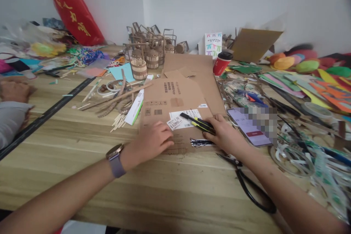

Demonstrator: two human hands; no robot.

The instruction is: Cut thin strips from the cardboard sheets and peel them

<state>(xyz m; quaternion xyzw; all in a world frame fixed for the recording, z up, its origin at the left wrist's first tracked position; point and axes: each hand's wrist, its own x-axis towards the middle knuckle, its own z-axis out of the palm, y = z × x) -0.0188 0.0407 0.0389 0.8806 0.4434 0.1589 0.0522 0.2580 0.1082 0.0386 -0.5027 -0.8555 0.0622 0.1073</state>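
Observation:
A flattened brown cardboard box (178, 97) with white shipping labels lies on the wooden table (82, 153). My left hand (153, 142), with a watch on its wrist, rests on the near edge of the cardboard with its fingers curled and pressed down. My right hand (225, 135) lies on the cardboard's right side and grips a black and yellow utility knife (197, 122), whose tip points left over a label.
Black scissors (246, 186) lie under my right forearm. A phone (248, 126) sits to the right, a red cup (221, 62) behind it. Small cardboard baskets (149, 53), sticks, tape rolls and coloured paper crowd the back and right. Another person's hand (12, 89) rests at the far left.

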